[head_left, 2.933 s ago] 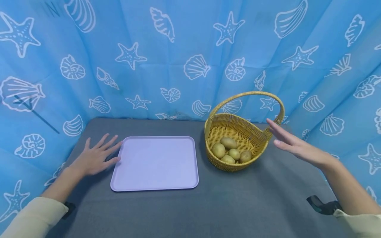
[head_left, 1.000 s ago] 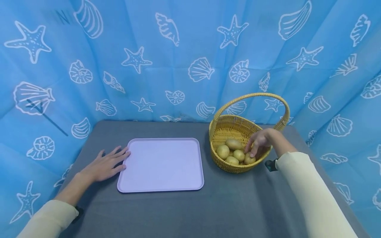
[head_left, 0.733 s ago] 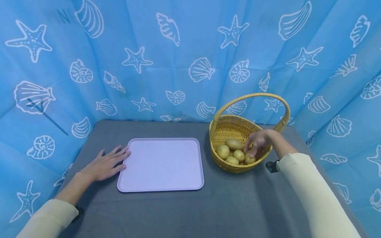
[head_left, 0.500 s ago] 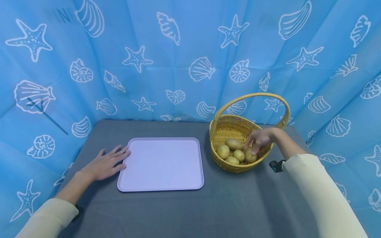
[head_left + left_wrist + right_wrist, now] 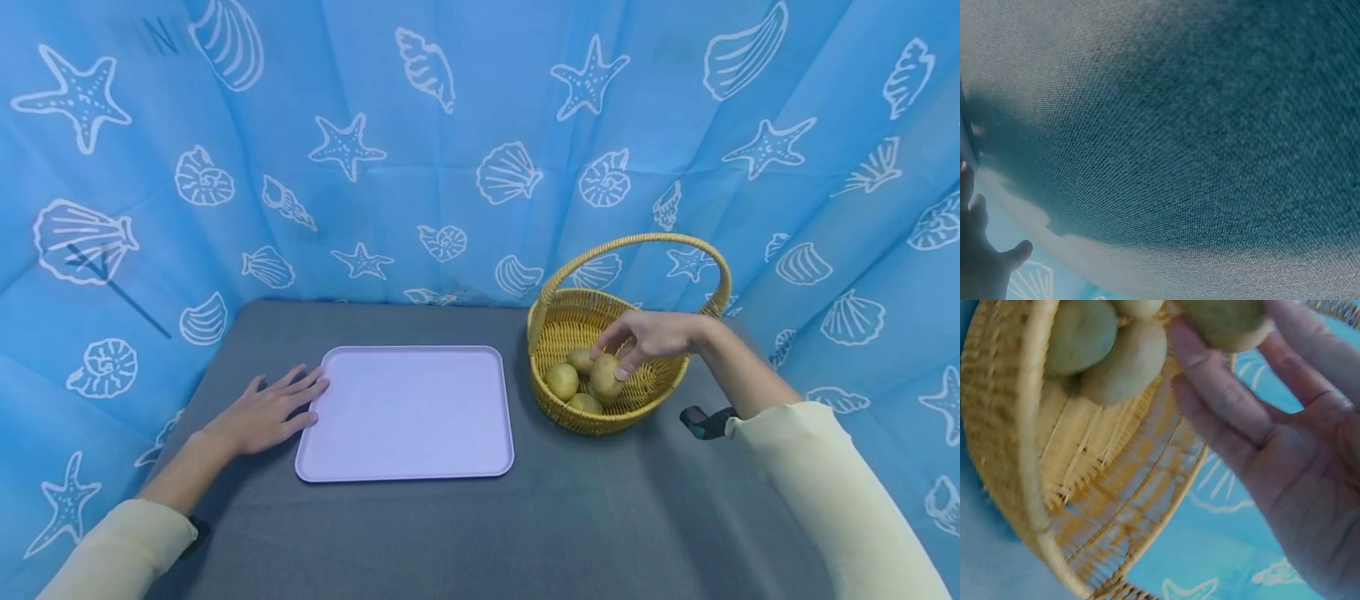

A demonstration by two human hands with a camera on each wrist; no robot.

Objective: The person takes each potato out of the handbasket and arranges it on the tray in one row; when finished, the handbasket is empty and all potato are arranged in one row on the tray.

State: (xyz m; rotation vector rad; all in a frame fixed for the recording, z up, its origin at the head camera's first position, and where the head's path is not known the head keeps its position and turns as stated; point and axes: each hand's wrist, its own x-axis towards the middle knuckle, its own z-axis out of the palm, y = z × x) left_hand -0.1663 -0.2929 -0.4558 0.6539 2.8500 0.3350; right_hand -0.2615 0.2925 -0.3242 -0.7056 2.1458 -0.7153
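My right hand point(image 5: 651, 337) pinches a potato point(image 5: 607, 380) between thumb and fingers, lifted over the other potatoes in the yellow wicker basket point(image 5: 666, 392). In the right wrist view the held potato point(image 5: 1227, 324) shows at the top edge, with fingers round its side. Several more potatoes point(image 5: 561, 381) lie in the basket's bottom, one partly hidden behind the held one. My left hand point(image 5: 262, 417) is spread flat, fingertips on the left rim of the pale lilac tray point(image 5: 405, 417). Dark at the lower left corner of the left wrist view is the left hand point(image 5: 984, 250).
A tall arched handle point(image 5: 637, 238) rises over the basket, and the right forearm passes by its right foot. Both things stand on a grey cloth-covered table point(image 5: 480, 533). A blue curtain point(image 5: 450, 200) with white shell prints hangs behind and at the sides.
The right hand has moved from beside the basket down into it, gripped the right-hand potato, and raised it up and leftward. The left hand has come to the tray's edge and stays there.
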